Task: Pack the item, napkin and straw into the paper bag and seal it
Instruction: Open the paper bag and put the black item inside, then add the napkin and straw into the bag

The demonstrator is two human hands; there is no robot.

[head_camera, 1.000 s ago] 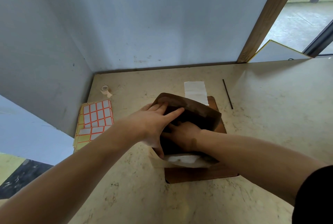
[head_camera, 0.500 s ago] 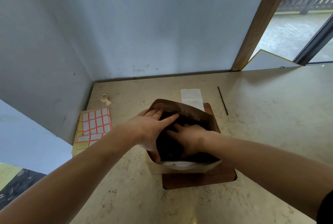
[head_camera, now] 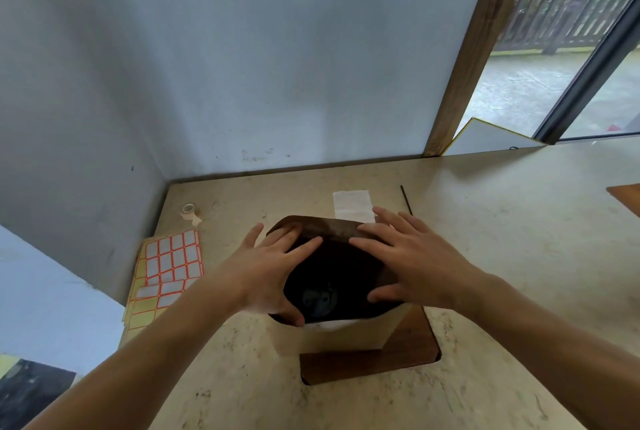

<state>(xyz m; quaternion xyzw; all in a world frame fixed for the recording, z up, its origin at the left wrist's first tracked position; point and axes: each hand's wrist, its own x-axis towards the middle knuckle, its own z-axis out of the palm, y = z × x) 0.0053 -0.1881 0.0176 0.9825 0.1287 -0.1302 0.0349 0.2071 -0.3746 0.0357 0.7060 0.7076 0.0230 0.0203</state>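
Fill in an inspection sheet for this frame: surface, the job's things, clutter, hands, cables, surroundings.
Surface: beige marbled counter, with a brown wooden board under the bag.
Job's things: paper bag upright and open, something dark inside, not identifiable; white napkin and thin dark straw lie on the counter behind it, unpacked.
Clutter: tape roll; label sheets at the left.
Hands: left hand and right hand spread, fingers straight, at the bag's rim on either side.
Cables: nothing seen.
Surroundings: pale blue wall panels, wooden post, glass door with a fence outside.
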